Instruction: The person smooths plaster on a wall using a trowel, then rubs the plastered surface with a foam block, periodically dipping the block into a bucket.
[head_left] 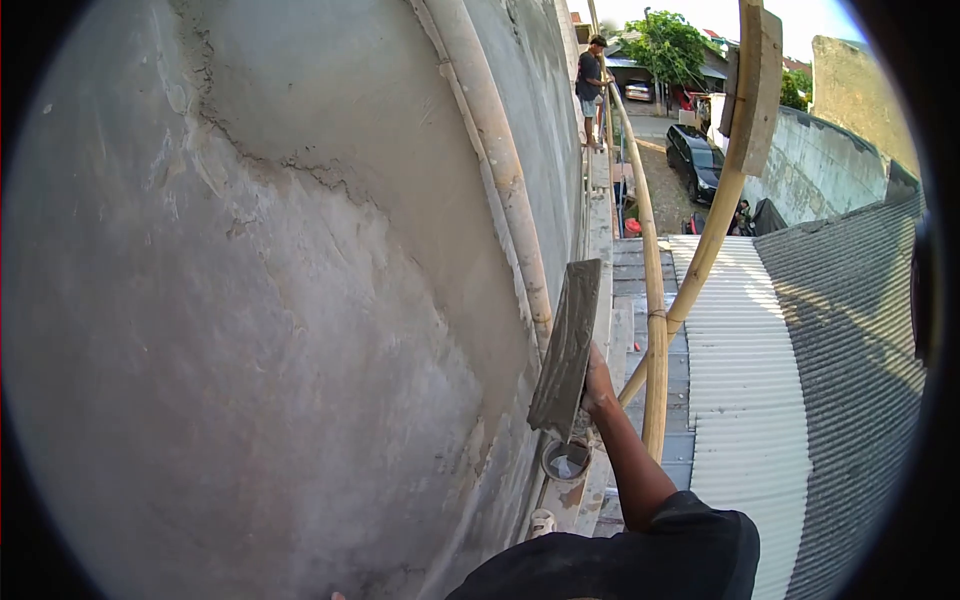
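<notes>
My right hand point(598, 384) is closed on a long flat float point(568, 345), its face coated with wet grey mortar, held tilted beside the wall. Only a bit of my left hand point(339, 596) shows at the bottom edge, low against the wall; its fingers cannot be made out. The plastered wall point(330, 300) fills the left side, with darker fresh mortar above a ragged edge and smoother, paler plaster below. A pipe point(495, 150) runs down the wall, ending near the float. Below the float stands a bucket point(566, 461) with something pale inside.
Bamboo poles point(655, 380) cross at my right. A narrow plank walkway point(600, 225) runs along the wall, where another person point(590, 80) stands farther off. Corrugated roofing point(745, 400) lies below on the right. A white container point(542, 522) sits near my body.
</notes>
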